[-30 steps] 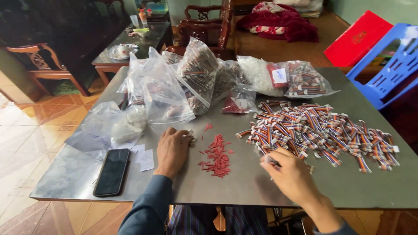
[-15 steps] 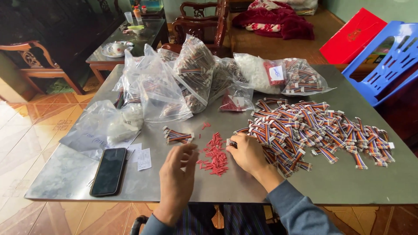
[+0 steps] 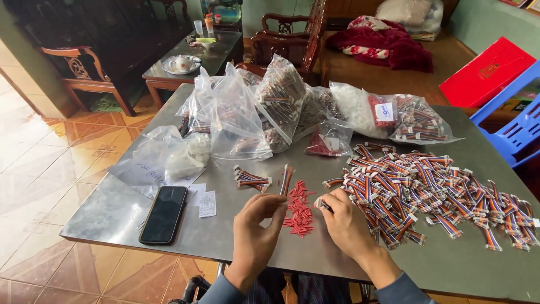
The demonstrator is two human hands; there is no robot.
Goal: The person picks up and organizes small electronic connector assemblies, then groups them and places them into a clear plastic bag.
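- Under my arms ran the grey metal table (image 3: 112,214), the biggest thing in view, set on an orange tiled floor (image 3: 50,152).
- Along its far side stood a cluster of clear plastic bags (image 3: 242,121), some upright and stuffed with striped cable pieces, one flatter bag (image 3: 419,121) lying to the right.
- To my right spread a wide heap of short multicoloured ribbon cables (image 3: 439,194), loose and overlapping, reaching from just beside my right hand almost to the table's edge.
- Near the left edge lay a black phone (image 3: 163,214), face up, with small white paper slips (image 3: 207,204) just beside it.
- Between my hands sat a small pile of red plastic pieces (image 3: 298,211), flat on the table.
- Beyond that pile lay a small bunch of finished cables (image 3: 252,180), well apart from the big heap.
- My left hand (image 3: 256,233) was raised off the table, thumb and fingers closed in a pinch on one ribbon cable (image 3: 286,180) that stood nearly upright above the red pieces.
- My right hand (image 3: 346,225) rested at the heap's near edge, fingers curled and pinching a small white-tipped cable end (image 3: 322,205) just beside the red pile.
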